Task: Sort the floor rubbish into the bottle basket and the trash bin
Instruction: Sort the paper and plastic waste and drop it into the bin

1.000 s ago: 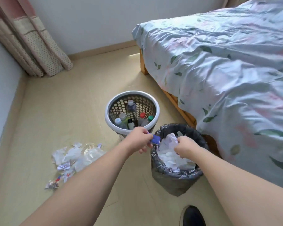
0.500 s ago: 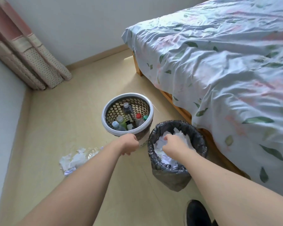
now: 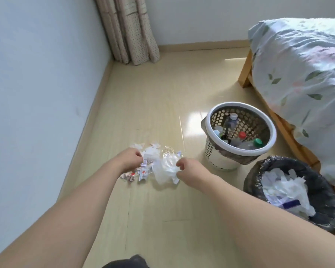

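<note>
Head view: printed wrappers point(image 3: 141, 171), lettering too blurred to read

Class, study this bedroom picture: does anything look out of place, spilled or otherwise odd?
Yes. A heap of torn paper and clear plastic scraps lies loose on the floor near the wall, left of the bottle basket and the trash bin. Both hands, left hand and right hand, are at it. Nothing looks tipped or broken.

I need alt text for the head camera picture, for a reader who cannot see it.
Both hands, left hand and right hand, reach down to a pile of paper and plastic scraps on the floor. To the right stand a basket of bottles and a black-lined trash bin with paper, beside a bed.
</note>
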{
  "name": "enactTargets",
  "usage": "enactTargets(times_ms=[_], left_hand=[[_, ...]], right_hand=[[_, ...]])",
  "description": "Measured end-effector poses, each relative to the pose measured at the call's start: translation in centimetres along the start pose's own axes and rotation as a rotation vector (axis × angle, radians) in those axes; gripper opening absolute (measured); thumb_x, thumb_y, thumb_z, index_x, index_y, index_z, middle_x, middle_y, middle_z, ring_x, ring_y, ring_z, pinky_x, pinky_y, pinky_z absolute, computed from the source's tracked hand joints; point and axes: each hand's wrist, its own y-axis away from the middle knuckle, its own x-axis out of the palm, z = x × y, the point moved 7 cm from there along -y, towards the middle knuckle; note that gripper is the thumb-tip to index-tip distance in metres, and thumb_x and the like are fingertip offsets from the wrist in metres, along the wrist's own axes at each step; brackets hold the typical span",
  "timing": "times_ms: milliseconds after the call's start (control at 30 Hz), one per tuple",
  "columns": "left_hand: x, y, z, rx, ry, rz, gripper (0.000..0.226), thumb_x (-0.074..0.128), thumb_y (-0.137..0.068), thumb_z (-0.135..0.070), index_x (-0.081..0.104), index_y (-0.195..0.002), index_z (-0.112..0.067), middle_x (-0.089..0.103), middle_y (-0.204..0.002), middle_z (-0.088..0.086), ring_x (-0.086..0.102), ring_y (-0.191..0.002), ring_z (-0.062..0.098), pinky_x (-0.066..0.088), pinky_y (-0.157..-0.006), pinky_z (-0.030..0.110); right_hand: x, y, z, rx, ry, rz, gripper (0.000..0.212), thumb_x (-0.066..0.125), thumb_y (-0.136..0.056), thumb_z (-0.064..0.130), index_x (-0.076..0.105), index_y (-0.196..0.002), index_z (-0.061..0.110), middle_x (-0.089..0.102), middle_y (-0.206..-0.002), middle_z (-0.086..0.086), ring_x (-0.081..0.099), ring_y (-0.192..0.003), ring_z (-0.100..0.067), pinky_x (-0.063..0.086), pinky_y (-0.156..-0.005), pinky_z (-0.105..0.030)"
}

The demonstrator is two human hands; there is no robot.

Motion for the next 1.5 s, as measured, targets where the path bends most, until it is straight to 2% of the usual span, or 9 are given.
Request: enactTargets(times_ms=[200, 333, 533, 667, 733, 833, 1100, 1233, 1500], left_hand=[[1.3, -5.7, 14.4, -0.115, 0.113, -0.103, 0.015, 0.049, -0.086, -0.008, 0.061, -0.082, -0.018, 0.065, -0.090, 0.005, 0.063, -0.078, 0.024, 0.050, -0.072, 0.031], [4.7, -11.1, 21.0, -0.152, 0.014, -0.111, 0.030, 0.046, -0.087, -0.013, 0.060, -0.111, -0.023, 0.061, -0.107, 0.002, 0.059, -0.089, 0.021, 0.046, -0.071, 0.029], [10.3, -16.6, 22.5, -0.009, -0.354, -0.081, 0.061, 0.056, -0.087, -0.045, 0.034, -0.143, -0.033, 0.043, -0.135, 0.000, 0.055, -0.113, 0.024, 0.047, -0.082, 0.034], [13.9, -18.2, 22.6, 0.084, -0.507, -0.106, 0.060, 0.058, -0.088, -0.045, 0.037, -0.142, -0.031, 0.040, -0.143, 0.006, 0.054, -0.118, 0.029, 0.043, -0.070, 0.032], [14.0, -18.0, 22.9, 0.170, -0.428, -0.210, 0.042, 0.070, -0.079, -0.030, 0.059, -0.119, -0.019, 0.061, -0.116, 0.011, 0.067, -0.093, 0.031, 0.048, -0.053, 0.031], [13.5, -16.6, 23.5, 0.241, -0.237, -0.368, 0.014, 0.058, -0.082, -0.024, 0.058, -0.095, -0.018, 0.064, -0.085, 0.001, 0.065, -0.068, 0.026, 0.044, -0.044, 0.030], [10.9, -12.5, 29.2, -0.154, 0.620, -0.347, 0.020, 0.076, -0.080, -0.037, 0.060, -0.088, -0.030, 0.062, -0.074, -0.011, 0.053, -0.060, 0.007, 0.044, -0.061, 0.023], [11.2, -11.6, 31.1, -0.217, 0.829, -0.213, 0.030, 0.084, -0.072, -0.038, 0.066, -0.094, -0.029, 0.072, -0.090, -0.004, 0.066, -0.078, 0.014, 0.051, -0.074, 0.027], [12.4, -11.5, 34.7, -0.392, 0.908, -0.248, 0.011, 0.062, -0.088, -0.004, 0.065, -0.093, -0.014, 0.067, -0.079, 0.004, 0.059, -0.061, 0.015, 0.046, -0.063, 0.029]], right_hand=[[8.1, -8.6, 2.9, 0.027, 0.101, 0.086, 0.045, 0.048, -0.091, 0.015, 0.049, -0.135, 0.019, 0.052, -0.130, -0.001, 0.054, -0.100, -0.018, 0.041, -0.076, -0.024], [14.8, -15.2, 2.4, 0.062, 0.229, 0.142, 0.045, 0.047, -0.089, 0.011, 0.050, -0.133, 0.015, 0.051, -0.132, -0.004, 0.054, -0.115, -0.022, 0.046, -0.086, -0.028], [21.4, -21.4, 1.2, 0.030, 0.353, 0.217, 0.037, 0.045, -0.091, 0.011, 0.050, -0.128, 0.010, 0.048, -0.132, -0.008, 0.052, -0.117, -0.025, 0.043, -0.090, -0.030], [24.2, -23.1, 0.1, 0.030, 0.406, 0.233, 0.036, 0.044, -0.093, 0.014, 0.050, -0.128, 0.012, 0.048, -0.131, -0.007, 0.053, -0.116, -0.024, 0.045, -0.093, -0.033], [25.1, -23.5, -0.6, 0.046, 0.442, 0.227, 0.034, 0.044, -0.094, 0.016, 0.050, -0.127, 0.013, 0.049, -0.129, -0.006, 0.055, -0.114, -0.024, 0.046, -0.089, -0.033], [25.4, -23.4, -1.2, 0.048, 0.449, 0.182, 0.030, 0.043, -0.094, 0.018, 0.051, -0.123, 0.013, 0.051, -0.125, -0.005, 0.056, -0.109, -0.024, 0.046, -0.082, -0.033], [25.3, -24.0, 0.6, -0.082, 0.419, 0.102, 0.026, 0.040, -0.092, 0.014, 0.048, -0.117, 0.017, 0.049, -0.121, 0.001, 0.053, -0.105, -0.023, 0.043, -0.074, -0.033], [26.7, -24.1, 2.6, -0.181, 0.434, 0.134, 0.034, 0.039, -0.094, 0.013, 0.046, -0.128, 0.019, 0.049, -0.122, 0.000, 0.054, -0.103, -0.023, 0.047, -0.077, -0.034], [30.6, -25.0, 5.3, -0.300, 0.579, 0.216, 0.028, 0.041, -0.097, 0.017, 0.048, -0.124, 0.013, 0.050, -0.122, -0.004, 0.056, -0.103, -0.027, 0.048, -0.076, -0.037]])
